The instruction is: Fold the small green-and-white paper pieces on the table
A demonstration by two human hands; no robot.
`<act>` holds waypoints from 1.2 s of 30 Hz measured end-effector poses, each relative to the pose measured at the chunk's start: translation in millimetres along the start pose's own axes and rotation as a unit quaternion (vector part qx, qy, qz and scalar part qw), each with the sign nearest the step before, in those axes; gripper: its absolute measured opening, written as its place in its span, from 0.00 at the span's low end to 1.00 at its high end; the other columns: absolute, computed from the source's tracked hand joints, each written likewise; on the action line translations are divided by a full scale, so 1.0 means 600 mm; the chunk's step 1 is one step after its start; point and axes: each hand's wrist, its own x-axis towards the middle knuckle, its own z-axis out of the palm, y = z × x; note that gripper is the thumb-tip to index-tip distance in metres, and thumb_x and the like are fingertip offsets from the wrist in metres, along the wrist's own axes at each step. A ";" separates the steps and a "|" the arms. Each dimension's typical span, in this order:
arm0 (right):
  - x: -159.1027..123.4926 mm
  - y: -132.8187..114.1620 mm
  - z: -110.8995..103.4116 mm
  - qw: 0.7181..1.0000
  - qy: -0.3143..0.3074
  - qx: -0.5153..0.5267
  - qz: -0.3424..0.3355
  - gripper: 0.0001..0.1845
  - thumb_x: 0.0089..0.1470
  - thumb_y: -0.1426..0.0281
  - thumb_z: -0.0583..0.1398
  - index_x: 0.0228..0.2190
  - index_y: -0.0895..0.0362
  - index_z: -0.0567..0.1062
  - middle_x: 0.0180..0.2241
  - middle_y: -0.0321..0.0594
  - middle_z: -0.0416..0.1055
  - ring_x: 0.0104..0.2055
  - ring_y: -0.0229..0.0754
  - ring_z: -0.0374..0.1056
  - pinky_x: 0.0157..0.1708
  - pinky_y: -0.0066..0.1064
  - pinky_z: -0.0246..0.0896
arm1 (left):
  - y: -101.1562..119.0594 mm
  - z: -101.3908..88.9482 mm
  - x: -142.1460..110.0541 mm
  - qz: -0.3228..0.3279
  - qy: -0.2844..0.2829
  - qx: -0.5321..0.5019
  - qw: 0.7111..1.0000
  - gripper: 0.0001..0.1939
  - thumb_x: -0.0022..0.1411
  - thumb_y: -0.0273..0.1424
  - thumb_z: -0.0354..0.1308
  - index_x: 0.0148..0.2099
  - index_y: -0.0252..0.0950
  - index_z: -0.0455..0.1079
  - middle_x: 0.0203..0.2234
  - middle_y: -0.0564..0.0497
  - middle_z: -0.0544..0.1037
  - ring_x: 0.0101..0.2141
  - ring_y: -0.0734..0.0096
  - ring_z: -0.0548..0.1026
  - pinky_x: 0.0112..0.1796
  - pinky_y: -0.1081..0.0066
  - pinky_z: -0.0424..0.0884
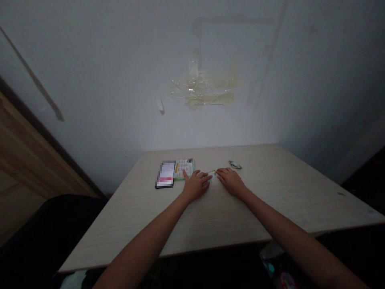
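Observation:
A small printed piece of paper (213,176), white with green and yellow, lies on the table between my two hands. My left hand (196,185) rests palm down with its fingers stretched and spread, the fingertips on the paper's left part. Its thumb points up toward a printed booklet or card (184,167). From the other side, my right hand (231,181) lies flat with fingers extended, touching the paper's right edge. Both hands partly cover the paper, so its full shape is hidden. Neither hand is wrapped round anything.
A phone-like device (166,173) with a blurred screen lies left of the booklet. Behind my right hand is a small folded colourful packet or paper (235,164). The pale wooden table (144,208) meets a wall (210,128) with tape remnants. Dark items sit below its front edge.

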 end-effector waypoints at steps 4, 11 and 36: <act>-0.005 0.001 -0.004 0.998 0.031 0.035 -0.047 0.18 0.64 0.69 0.54 0.53 0.56 0.73 0.52 0.47 0.72 0.54 0.47 0.64 0.54 0.41 0.60 | 0.000 0.002 -0.001 -0.006 0.006 -0.007 1.000 0.20 0.69 0.41 0.50 0.62 0.58 0.64 0.59 0.54 0.72 0.62 0.50 0.59 0.54 0.23 0.22; -0.007 0.004 -0.003 0.989 0.036 0.064 -0.126 0.13 0.60 0.72 0.59 0.45 0.54 0.79 0.47 0.45 0.75 0.50 0.47 0.67 0.51 0.42 0.63 | -0.007 0.000 0.000 -0.028 -0.008 -0.033 0.999 0.19 0.68 0.43 0.50 0.60 0.58 0.65 0.59 0.56 0.72 0.64 0.50 0.58 0.54 0.23 0.22; -0.007 0.001 -0.013 0.996 0.014 0.086 -0.032 0.13 0.58 0.66 0.61 0.43 0.57 0.78 0.45 0.46 0.75 0.49 0.45 0.69 0.51 0.37 0.63 | -0.015 -0.007 0.005 -0.047 0.041 -0.048 0.997 0.12 0.63 0.41 0.59 0.48 0.53 0.76 0.49 0.54 0.79 0.58 0.51 0.64 0.55 0.26 0.22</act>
